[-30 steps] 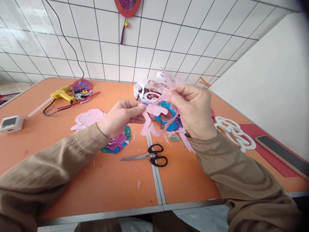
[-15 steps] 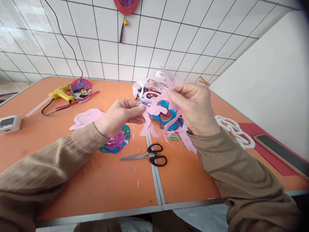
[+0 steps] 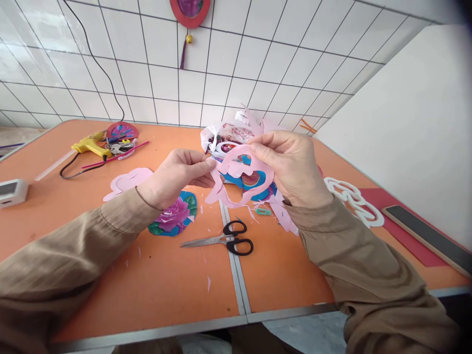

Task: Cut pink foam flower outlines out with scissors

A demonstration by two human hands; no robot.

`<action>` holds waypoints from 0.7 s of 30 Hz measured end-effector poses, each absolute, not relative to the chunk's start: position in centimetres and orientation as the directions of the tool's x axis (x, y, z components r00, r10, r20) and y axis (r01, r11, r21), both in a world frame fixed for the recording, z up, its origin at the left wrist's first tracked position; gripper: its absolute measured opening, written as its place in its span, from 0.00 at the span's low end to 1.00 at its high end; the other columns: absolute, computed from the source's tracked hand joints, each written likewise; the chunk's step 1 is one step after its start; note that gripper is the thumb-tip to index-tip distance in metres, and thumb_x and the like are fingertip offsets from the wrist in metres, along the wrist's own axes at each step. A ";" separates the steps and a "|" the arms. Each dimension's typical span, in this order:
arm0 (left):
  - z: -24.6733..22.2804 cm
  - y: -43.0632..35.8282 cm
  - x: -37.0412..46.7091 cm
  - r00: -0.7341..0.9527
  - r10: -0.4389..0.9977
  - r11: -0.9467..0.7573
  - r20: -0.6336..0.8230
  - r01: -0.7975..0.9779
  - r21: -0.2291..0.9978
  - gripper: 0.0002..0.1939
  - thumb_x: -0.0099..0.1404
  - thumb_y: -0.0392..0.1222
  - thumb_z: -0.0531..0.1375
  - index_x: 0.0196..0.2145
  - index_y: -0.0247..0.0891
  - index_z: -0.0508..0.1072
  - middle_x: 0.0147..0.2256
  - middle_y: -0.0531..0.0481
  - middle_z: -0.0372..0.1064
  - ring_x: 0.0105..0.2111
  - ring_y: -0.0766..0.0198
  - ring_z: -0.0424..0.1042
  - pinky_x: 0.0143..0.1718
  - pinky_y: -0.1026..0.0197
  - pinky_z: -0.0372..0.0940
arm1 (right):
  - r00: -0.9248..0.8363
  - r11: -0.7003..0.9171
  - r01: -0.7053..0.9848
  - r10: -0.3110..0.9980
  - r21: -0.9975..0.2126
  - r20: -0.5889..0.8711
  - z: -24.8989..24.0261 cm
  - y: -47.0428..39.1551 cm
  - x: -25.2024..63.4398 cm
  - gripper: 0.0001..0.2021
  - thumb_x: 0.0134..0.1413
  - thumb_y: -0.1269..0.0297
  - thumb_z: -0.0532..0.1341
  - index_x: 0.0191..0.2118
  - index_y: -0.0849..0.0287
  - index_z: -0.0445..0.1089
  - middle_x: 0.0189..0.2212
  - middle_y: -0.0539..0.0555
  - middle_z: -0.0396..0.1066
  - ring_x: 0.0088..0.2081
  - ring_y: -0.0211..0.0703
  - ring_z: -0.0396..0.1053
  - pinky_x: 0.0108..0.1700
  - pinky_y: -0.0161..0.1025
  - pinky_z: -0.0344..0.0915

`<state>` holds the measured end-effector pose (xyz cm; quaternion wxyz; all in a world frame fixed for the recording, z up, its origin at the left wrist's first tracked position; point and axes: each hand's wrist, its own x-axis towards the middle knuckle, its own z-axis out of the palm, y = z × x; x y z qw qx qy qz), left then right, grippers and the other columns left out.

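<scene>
A pink paper cutout (image 3: 231, 201), a curving outline with open middle, hangs above the table between my hands. My left hand (image 3: 180, 174) pinches its left end between thumb and fingers. On its upper right part my right hand (image 3: 289, 164) is closed in a pinch. Below them lie scissors (image 3: 223, 239) with black handles, blades pointing left and nearly together. Under my left wrist rests a round piece with a purple flower print (image 3: 175, 214). Pink paper scraps (image 3: 283, 216) lie beneath my right hand, and another pink cutout (image 3: 129, 181) lies left of my left hand.
A yellow glue gun (image 3: 90, 146) with its cord lies at the back left, near a red-rimmed disc (image 3: 123, 130). A plastic bag (image 3: 236, 132) stands behind my hands. White cutouts (image 3: 354, 199) and a phone (image 3: 424, 238) on red card (image 3: 401, 231) are at right.
The pink cutout has turned a little and its ring now looks more open toward me. Both hands keep their pinch. The whole view has shifted slightly.
</scene>
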<state>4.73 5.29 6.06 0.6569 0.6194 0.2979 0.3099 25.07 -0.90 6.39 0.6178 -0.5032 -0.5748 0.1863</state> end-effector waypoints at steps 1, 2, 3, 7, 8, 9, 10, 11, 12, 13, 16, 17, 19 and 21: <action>6.1 5.3 4.7 0.631 0.775 0.046 -0.011 -0.038 0.998 0.13 0.54 0.46 0.71 0.24 0.33 0.77 0.24 0.48 0.76 0.25 0.66 0.74 0.33 0.63 0.71 | 0.267 0.423 0.350 0.810 -0.836 0.522 6.4 -0.9 25.1 0.03 0.50 0.65 0.69 0.28 0.53 0.78 0.26 0.49 0.77 0.28 0.40 0.72 0.31 0.40 0.70; 6.1 5.4 4.7 0.634 0.773 0.051 -0.014 -0.041 0.998 0.14 0.54 0.46 0.71 0.24 0.32 0.77 0.23 0.48 0.75 0.25 0.66 0.74 0.33 0.63 0.71 | 0.265 0.420 0.356 0.811 -0.835 0.521 6.4 -0.9 25.1 0.02 0.50 0.65 0.69 0.28 0.53 0.79 0.26 0.49 0.77 0.28 0.40 0.72 0.30 0.40 0.70; 6.1 5.4 4.7 0.638 0.770 0.056 -0.014 -0.045 0.997 0.14 0.53 0.47 0.72 0.24 0.33 0.77 0.23 0.48 0.75 0.25 0.66 0.74 0.33 0.63 0.71 | 0.264 0.413 0.361 0.814 -0.836 0.517 6.5 -1.0 25.1 0.02 0.51 0.65 0.69 0.28 0.53 0.79 0.25 0.49 0.77 0.28 0.41 0.72 0.30 0.40 0.70; 6.1 5.4 4.6 0.648 0.762 0.061 -0.011 -0.056 0.997 0.16 0.51 0.49 0.73 0.24 0.33 0.76 0.24 0.47 0.75 0.25 0.65 0.74 0.33 0.62 0.71 | 0.252 0.420 0.355 0.817 -0.835 0.519 6.5 -1.1 25.3 0.02 0.52 0.65 0.69 0.29 0.53 0.79 0.26 0.49 0.77 0.29 0.41 0.73 0.32 0.40 0.71; 6.1 5.3 4.6 0.648 0.761 0.062 -0.010 -0.057 0.996 0.16 0.51 0.49 0.73 0.24 0.33 0.76 0.24 0.47 0.75 0.25 0.65 0.74 0.33 0.62 0.71 | 0.238 0.435 0.358 0.813 -0.826 0.532 6.5 -1.1 25.3 0.03 0.53 0.65 0.69 0.29 0.53 0.79 0.27 0.49 0.78 0.30 0.41 0.74 0.33 0.40 0.72; 6.1 5.3 4.6 0.649 0.761 0.062 -0.009 -0.058 0.996 0.17 0.50 0.49 0.74 0.24 0.33 0.77 0.25 0.46 0.76 0.25 0.65 0.74 0.34 0.61 0.71 | 0.220 0.452 0.361 0.809 -0.816 0.546 6.5 -1.1 25.3 0.03 0.54 0.64 0.69 0.30 0.53 0.79 0.28 0.49 0.78 0.31 0.42 0.74 0.34 0.41 0.72; 6.2 5.3 4.6 0.650 0.760 0.062 -0.008 -0.059 0.996 0.17 0.50 0.50 0.74 0.24 0.33 0.77 0.25 0.46 0.76 0.25 0.65 0.74 0.34 0.61 0.72 | 0.199 0.462 0.365 0.809 -0.808 0.553 6.5 -1.2 25.2 0.03 0.55 0.64 0.68 0.30 0.52 0.79 0.29 0.49 0.78 0.32 0.43 0.75 0.34 0.42 0.72; 6.2 5.3 4.6 0.651 0.759 0.059 -0.006 -0.060 0.996 0.17 0.50 0.50 0.74 0.24 0.33 0.77 0.26 0.45 0.77 0.25 0.65 0.73 0.35 0.60 0.72 | 0.181 0.464 0.372 0.813 -0.804 0.553 6.5 -1.2 25.2 0.03 0.55 0.64 0.68 0.31 0.52 0.79 0.29 0.49 0.78 0.32 0.44 0.75 0.35 0.43 0.73; 6.2 5.3 4.7 0.652 0.758 0.054 -0.002 -0.060 0.997 0.17 0.50 0.50 0.73 0.24 0.33 0.77 0.26 0.45 0.77 0.25 0.65 0.74 0.36 0.59 0.72 | 0.169 0.455 0.382 0.822 -0.805 0.544 6.6 -1.3 25.1 0.03 0.55 0.63 0.68 0.31 0.51 0.79 0.29 0.50 0.78 0.32 0.44 0.76 0.35 0.44 0.73; 6.3 5.3 4.7 0.651 0.759 0.046 0.004 -0.059 0.997 0.17 0.51 0.50 0.73 0.25 0.33 0.77 0.26 0.45 0.77 0.25 0.64 0.74 0.36 0.58 0.72 | 0.163 0.440 0.396 0.831 -0.806 0.533 6.6 -1.4 25.0 0.03 0.55 0.62 0.69 0.31 0.51 0.79 0.29 0.50 0.79 0.33 0.45 0.76 0.36 0.45 0.73; 6.3 5.3 4.7 0.648 0.762 0.005 0.027 -0.047 0.999 0.15 0.54 0.49 0.71 0.25 0.33 0.77 0.26 0.45 0.77 0.26 0.64 0.74 0.36 0.58 0.72 | 0.162 0.436 0.504 0.800 -0.745 0.578 6.9 -1.6 24.8 0.01 0.55 0.63 0.69 0.34 0.51 0.79 0.34 0.51 0.80 0.38 0.48 0.77 0.44 0.50 0.74; 6.3 5.2 4.7 0.647 0.761 -0.017 0.038 -0.040 0.999 0.15 0.55 0.48 0.71 0.25 0.33 0.77 0.26 0.45 0.77 0.26 0.64 0.74 0.36 0.58 0.72 | 0.137 0.457 0.566 0.768 -0.686 0.625 6.9 -1.7 24.8 0.03 0.55 0.64 0.68 0.36 0.50 0.79 0.37 0.52 0.80 0.42 0.50 0.77 0.49 0.52 0.73; 6.4 5.1 4.7 0.654 0.754 -0.068 0.065 -0.020 0.997 0.14 0.57 0.47 0.69 0.24 0.33 0.77 0.25 0.46 0.76 0.26 0.64 0.74 0.37 0.58 0.72 | 0.026 0.511 0.688 0.692 -0.515 0.721 7.1 -2.0 24.7 0.08 0.55 0.67 0.68 0.40 0.48 0.79 0.43 0.52 0.80 0.50 0.54 0.74 0.58 0.58 0.67; 6.5 4.9 4.7 0.668 0.738 -0.124 0.093 -0.001 0.992 0.13 0.60 0.45 0.67 0.24 0.33 0.77 0.25 0.47 0.76 0.27 0.64 0.74 0.37 0.59 0.72 | -0.118 0.557 0.751 0.641 -0.354 0.758 7.2 -2.2 24.6 0.10 0.55 0.68 0.67 0.43 0.48 0.79 0.45 0.53 0.80 0.56 0.58 0.70 0.63 0.62 0.62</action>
